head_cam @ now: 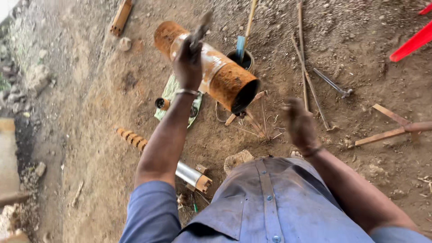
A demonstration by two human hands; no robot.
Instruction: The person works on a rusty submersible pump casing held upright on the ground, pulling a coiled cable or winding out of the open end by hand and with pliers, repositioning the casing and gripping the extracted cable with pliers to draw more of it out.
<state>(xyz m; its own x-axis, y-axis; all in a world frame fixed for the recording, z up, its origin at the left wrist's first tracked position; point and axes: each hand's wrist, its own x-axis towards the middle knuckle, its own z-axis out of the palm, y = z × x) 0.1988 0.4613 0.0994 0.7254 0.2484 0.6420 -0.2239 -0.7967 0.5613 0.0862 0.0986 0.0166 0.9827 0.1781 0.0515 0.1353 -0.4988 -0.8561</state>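
Observation:
My left hand [188, 63] is raised over the dirt ground, gripping a small grey tool [200, 28] that is blurred; its kind is unclear. Right beside and beyond it lies a big rusty metal pipe [216, 72], orange-brown with pale patches, its open dark end facing me. My right hand [300, 126] hovers lower to the right, blurred, fingers loosely curled with nothing visible in it, close to several thin sticks [261, 123] under the pipe's mouth.
A shiny metal cylinder with a wooden end [193, 176] lies near my shirt. An orange threaded part [131, 137], a green sheet [170, 92], a dark bucket with a blue tool [240, 56], long rods [308, 76], a metal wrench-like tool [333, 84], wooden slats [391, 128] and red plastic [411, 42] lie around.

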